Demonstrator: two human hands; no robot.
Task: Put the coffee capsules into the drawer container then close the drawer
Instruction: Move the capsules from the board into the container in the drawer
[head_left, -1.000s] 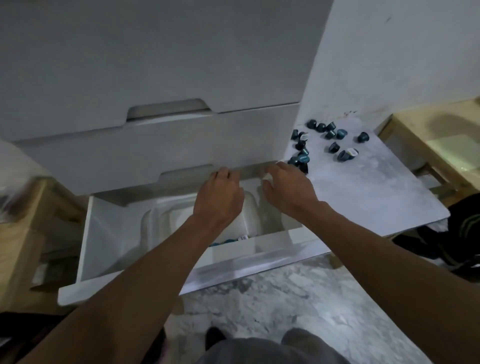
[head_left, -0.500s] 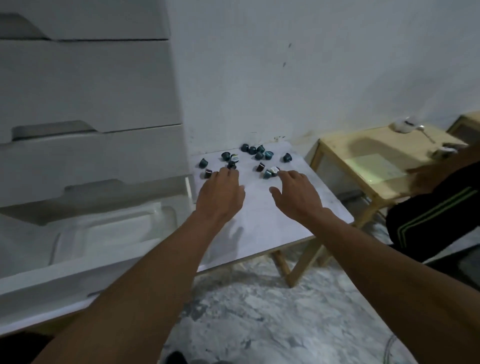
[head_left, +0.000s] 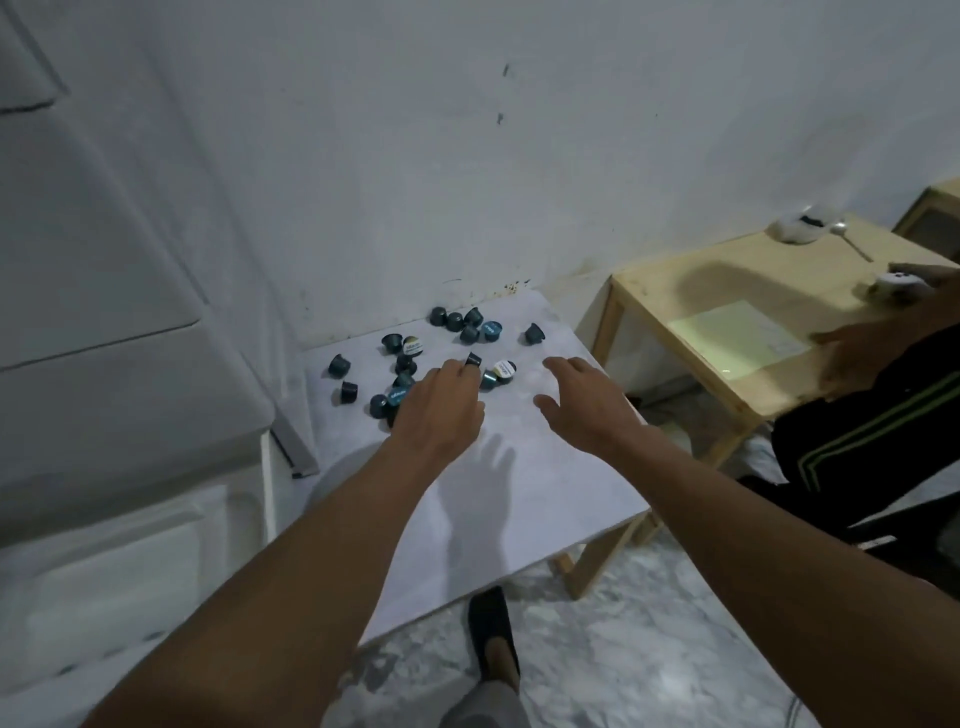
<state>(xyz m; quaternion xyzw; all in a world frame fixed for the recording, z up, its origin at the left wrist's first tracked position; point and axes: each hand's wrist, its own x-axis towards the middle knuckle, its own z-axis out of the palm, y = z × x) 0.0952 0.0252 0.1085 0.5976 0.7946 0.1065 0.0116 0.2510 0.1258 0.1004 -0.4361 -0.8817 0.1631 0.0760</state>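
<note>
Several dark blue coffee capsules (head_left: 457, 323) lie scattered at the far end of a small white table (head_left: 524, 483). My left hand (head_left: 441, 410) reaches into the pile, its fingertips pinching one tilted dark capsule (head_left: 473, 359). My right hand (head_left: 584, 408) hovers just right of the pile, fingers spread and holding nothing. The white drawer (head_left: 262, 499) stands pulled out at the lower left. A clear plastic container (head_left: 109, 582) sits inside it, blurred.
White closed drawer fronts (head_left: 104, 260) rise on the left above the drawer. A light wooden table (head_left: 691, 291) with paper and small objects stands on the right. Another person in black clothing (head_left: 862, 441) sits there. My foot (head_left: 491, 629) rests on the marble floor.
My view swung right from the drawer to the table. Both hands left the drawer and reached the capsules; the left fingertips now pinch one.
</note>
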